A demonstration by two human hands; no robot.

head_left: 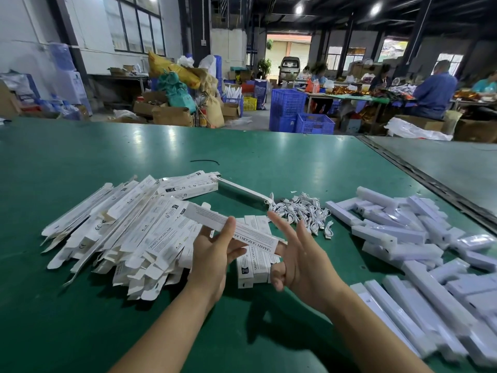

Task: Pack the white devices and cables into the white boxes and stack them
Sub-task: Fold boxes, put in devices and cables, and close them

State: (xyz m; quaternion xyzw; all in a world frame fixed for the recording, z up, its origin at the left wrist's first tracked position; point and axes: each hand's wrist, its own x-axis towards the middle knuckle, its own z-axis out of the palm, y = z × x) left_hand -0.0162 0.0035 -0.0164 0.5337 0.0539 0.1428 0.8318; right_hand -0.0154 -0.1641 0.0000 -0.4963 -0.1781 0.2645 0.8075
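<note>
Left hand [215, 247] pinching (thumb atop), right hand [295, 257] splayed

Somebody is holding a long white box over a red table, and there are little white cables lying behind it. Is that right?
Not quite. The table is green, not red, as the head view shows. The rest is right: the left hand holds a long white box over the table, and little white cables lie behind it.
</note>
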